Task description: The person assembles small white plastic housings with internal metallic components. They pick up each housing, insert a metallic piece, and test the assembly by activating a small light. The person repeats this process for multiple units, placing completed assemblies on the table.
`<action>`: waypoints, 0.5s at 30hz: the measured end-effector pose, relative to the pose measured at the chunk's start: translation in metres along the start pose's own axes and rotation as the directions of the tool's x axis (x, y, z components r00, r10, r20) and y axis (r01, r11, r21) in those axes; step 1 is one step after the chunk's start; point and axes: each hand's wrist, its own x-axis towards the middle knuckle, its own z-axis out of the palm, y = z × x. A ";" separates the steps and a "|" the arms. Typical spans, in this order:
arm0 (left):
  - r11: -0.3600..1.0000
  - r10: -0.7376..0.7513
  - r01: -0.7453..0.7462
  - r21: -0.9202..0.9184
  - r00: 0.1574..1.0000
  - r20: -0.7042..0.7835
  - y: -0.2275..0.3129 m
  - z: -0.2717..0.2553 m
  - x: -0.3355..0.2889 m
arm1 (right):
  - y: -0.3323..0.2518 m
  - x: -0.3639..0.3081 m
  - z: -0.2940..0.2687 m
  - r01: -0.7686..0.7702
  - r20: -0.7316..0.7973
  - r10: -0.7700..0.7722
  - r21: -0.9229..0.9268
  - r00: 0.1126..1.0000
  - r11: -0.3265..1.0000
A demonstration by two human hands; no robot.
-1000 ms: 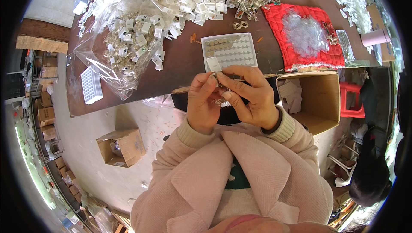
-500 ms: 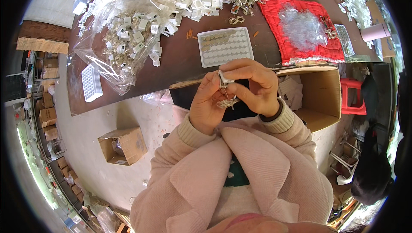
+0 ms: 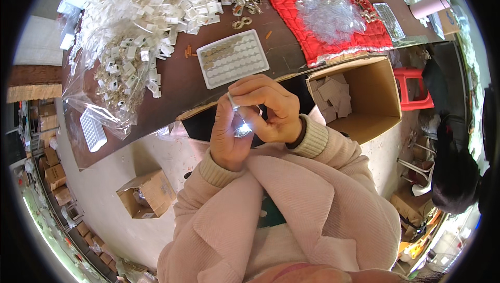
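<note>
Both hands are raised in front of my chest, at the near edge of the table. Between their fingertips is the small white battery box [image 3: 233, 102] of an LED string light. Its thin wire bundle [image 3: 242, 130] hangs below and shines bright white. My left hand [image 3: 226, 136] is closed on the box's left side, thumb upward. My right hand [image 3: 271, 107] pinches the box from the right with curled fingers. Just beyond them lies a white tray [image 3: 240, 78] with round recesses, some filled with flat round pieces like button cells.
A large heap of white battery boxes with wires [image 3: 151, 12] covers the far left, partly in a clear plastic bag [image 3: 78, 93]. A red cloth [image 3: 289, 25] bears clear plastic pieces [image 3: 330, 18]. An open carton [image 3: 375, 103] stands at the right, a red stool [image 3: 414, 89] beyond it.
The wire bundle, unlit before, now glows white. My fingers have shifted round the battery box, which is turned more edge-on. The whole view has swung, so the table things appear further left.
</note>
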 end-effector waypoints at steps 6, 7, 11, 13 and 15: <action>1.000 0.013 -0.013 -0.008 0.999 0.031 -0.008 0.005 0.006 | 0.001 -0.008 -0.008 -0.137 -0.027 0.138 0.047 0.990 0.989; 0.999 0.005 -0.003 -0.041 0.999 0.051 -0.009 0.006 0.008 | 0.003 -0.008 -0.008 -0.102 -0.051 0.106 0.071 0.993 0.992; 0.998 -0.001 0.002 -0.062 1.000 0.007 -0.015 0.010 0.010 | 0.005 -0.007 -0.011 -0.107 -0.073 0.115 0.103 0.991 0.989; 0.998 0.006 -0.004 -0.066 0.999 0.037 -0.014 0.012 0.009 | 0.006 -0.006 -0.014 -0.038 -0.062 0.040 0.030 0.997 0.999; 0.999 0.037 -0.037 0.002 0.999 0.036 -0.014 0.015 0.009 | 0.010 -0.005 -0.021 0.083 -0.004 -0.084 -0.122 0.996 0.989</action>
